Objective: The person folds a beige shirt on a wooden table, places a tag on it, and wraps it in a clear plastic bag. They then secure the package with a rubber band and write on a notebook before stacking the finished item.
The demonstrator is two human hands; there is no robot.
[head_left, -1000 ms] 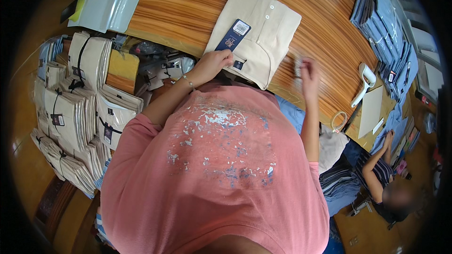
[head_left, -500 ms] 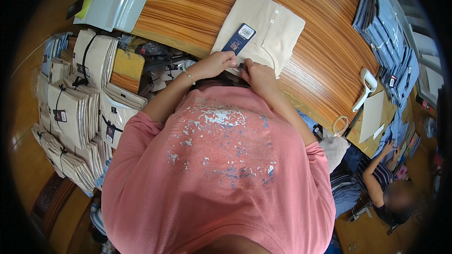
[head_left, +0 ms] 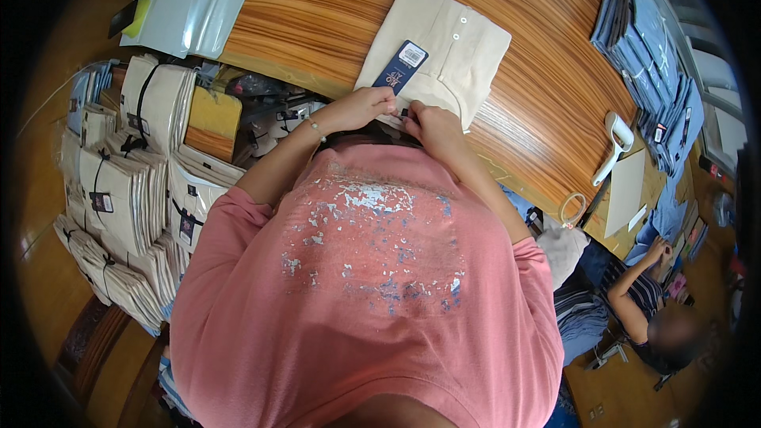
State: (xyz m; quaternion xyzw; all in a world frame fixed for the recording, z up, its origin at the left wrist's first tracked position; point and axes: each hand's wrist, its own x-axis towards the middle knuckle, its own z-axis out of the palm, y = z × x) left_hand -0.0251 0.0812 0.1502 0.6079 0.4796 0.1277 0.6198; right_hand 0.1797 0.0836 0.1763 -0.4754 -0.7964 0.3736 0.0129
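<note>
Across the far side of the room runs a long wooden table (head_left: 317,16), its striped grain bending with the lens. Near it, filling the middle, is the person's back in a pink shirt (head_left: 372,293) with a worn print. To the left, stacks of folded cream garments (head_left: 119,198), bound with dark bands, stand packed close together, down to the floor. At the far right edge of the table lies a row of folded blue garments (head_left: 646,55). At the near right another person (head_left: 650,309) sits low, one arm stretched toward things on the floor. On the far left of the table lies a pale plastic bag (head_left: 190,8).

At the table's near edge, straight ahead of the person, lies a folded cream shirt (head_left: 444,47) with buttons showing, a dark blue tag (head_left: 400,67) resting on its left part. The left hand (head_left: 361,107) and right hand (head_left: 428,123) meet at the shirt's near edge, fingers curled in narrow and pinching at something small and dark between them; what it is I cannot tell. Right of the shirt, well apart, lies a white handheld tool (head_left: 614,143), and just near of it a white card (head_left: 626,190).
</note>
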